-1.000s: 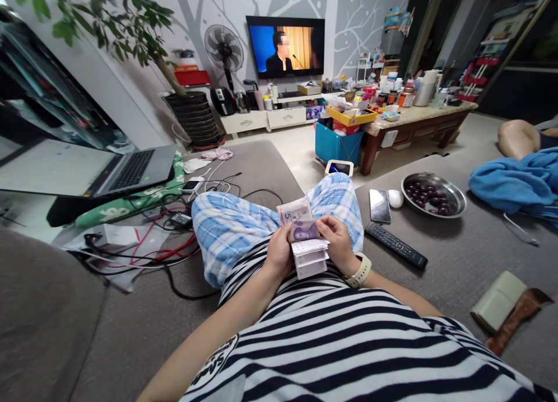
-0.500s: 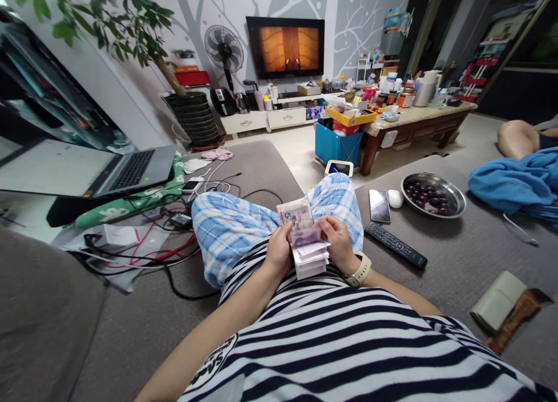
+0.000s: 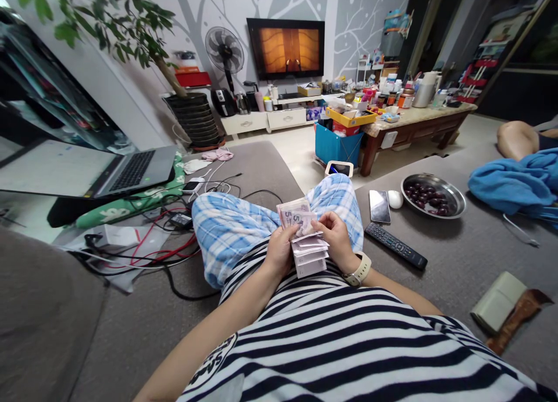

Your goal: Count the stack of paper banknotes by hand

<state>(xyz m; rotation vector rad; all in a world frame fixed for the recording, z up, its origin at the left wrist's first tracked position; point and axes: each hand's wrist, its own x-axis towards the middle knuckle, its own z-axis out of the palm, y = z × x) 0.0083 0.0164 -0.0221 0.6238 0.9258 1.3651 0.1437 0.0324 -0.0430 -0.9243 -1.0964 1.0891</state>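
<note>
A bundle of purple banknotes [image 3: 310,253] is between my hands, above my lap. Its upper notes stand up with a "5" showing, and the lower ones fan down toward my striped shirt. My left hand [image 3: 280,248] is closed on the bundle's left side, thumb across the front. On the other side, my right hand [image 3: 336,237] pinches the right edge of a note with thumb and fingers. A pale watch [image 3: 360,269] is strapped to my right wrist. Both hands are close to my crossed legs in blue checked trousers [image 3: 235,221].
To my right on the sofa lie a remote control [image 3: 396,246], a phone [image 3: 380,206], a white mouse [image 3: 395,199], a steel bowl [image 3: 455,209] of dark fruit and a pale wallet [image 3: 499,301]. At left are a laptop [image 3: 135,169] and tangled cables [image 3: 174,245]. Another person's knee [image 3: 518,139] shows at far right.
One note has been turned down over the lower fan, and another "5" face now shows at the front. My right hand has shifted slightly left and up; my left hand stays in place.
</note>
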